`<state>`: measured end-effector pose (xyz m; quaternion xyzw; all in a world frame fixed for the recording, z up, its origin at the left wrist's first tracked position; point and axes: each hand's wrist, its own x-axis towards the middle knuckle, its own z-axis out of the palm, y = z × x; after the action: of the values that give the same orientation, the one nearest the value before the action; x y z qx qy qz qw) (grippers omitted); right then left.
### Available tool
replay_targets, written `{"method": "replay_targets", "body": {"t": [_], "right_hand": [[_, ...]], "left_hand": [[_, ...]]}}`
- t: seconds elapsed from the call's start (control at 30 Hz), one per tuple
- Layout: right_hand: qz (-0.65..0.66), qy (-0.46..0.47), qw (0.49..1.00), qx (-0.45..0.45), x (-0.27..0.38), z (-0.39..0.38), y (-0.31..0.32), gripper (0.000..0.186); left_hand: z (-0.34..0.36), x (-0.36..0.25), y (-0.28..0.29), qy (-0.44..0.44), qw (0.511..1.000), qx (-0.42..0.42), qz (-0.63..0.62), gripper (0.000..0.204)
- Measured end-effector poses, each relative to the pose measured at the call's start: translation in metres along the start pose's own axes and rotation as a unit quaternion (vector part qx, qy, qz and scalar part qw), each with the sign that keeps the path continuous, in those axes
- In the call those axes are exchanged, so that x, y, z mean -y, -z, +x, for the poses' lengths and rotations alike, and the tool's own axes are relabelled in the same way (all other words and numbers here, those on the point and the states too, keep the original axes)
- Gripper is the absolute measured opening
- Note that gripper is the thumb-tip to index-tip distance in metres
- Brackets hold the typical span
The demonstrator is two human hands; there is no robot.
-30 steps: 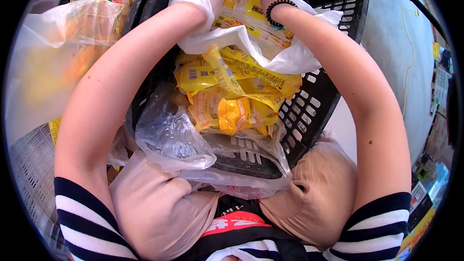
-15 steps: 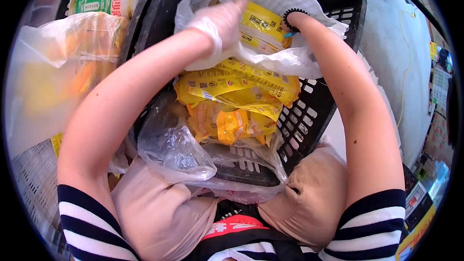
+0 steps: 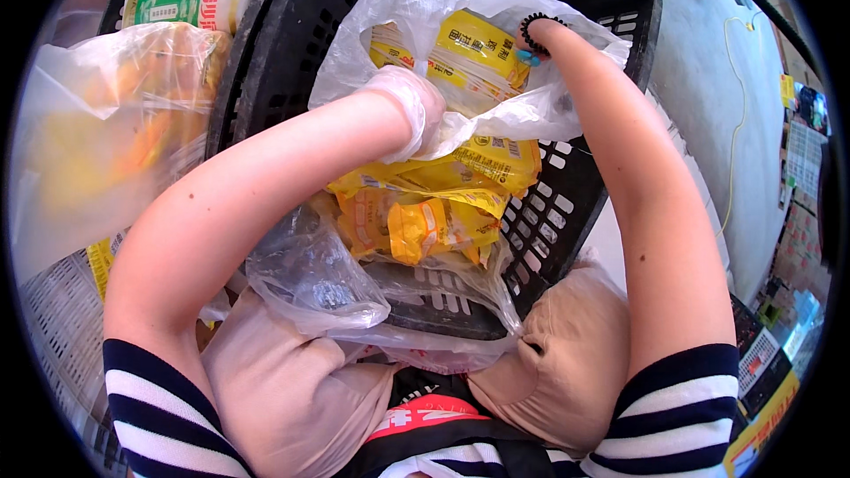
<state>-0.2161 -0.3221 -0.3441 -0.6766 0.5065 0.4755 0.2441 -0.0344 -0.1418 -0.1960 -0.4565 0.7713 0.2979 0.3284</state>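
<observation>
Your black, slotted plastic crate sits close in front of your beige trouser legs, probably so your knees can keep it from sliding while both forearms reach over it. In its far half, the crumpled white plastic bag lies with its mouth spread open, so its contents face you. Nearer you, a clear, crinkled plastic bag drapes over the crate's near rim, which likely helps hold it in place. The flat yellow printed packets rest inside the white bag, between your two hands; more crumpled yellow packaging lies just below the bag's near edge, with a small orange-yellow wrapped piece at the front. Your left hand, in a thin translucent glove, is at the white bag's near edge, apparently keeping that side down; its fingers are hidden, so you cannot tell whether that grip is closed on the plastic. Your right hand reaches inside the bag's right side, beside the packets, its grip too covered to judge. A black coiled band circles that wrist.
</observation>
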Motion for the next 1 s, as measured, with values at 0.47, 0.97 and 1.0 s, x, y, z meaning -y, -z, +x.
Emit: {"method": "replay_targets", "body": {"t": [0.47,0.97,1.0], "right_hand": [[-0.149,0.008,0.982,-0.112,-0.007,-0.056,0.019,0.023],[0.321,0.29,0.863,-0.262,-0.002,-0.206,0.009,0.02],[0.375,0.299,0.851,-0.215,0.002,-0.209,0.001,0.019]], "left_hand": [[-0.003,-0.003,0.011,0.021,1.0,-0.01,0.008,0.033],[-0.045,0.006,0.049,0.075,0.891,-0.393,-0.216,0.018],[-0.043,0.006,0.049,0.067,0.885,-0.389,-0.247,0.019]]}}
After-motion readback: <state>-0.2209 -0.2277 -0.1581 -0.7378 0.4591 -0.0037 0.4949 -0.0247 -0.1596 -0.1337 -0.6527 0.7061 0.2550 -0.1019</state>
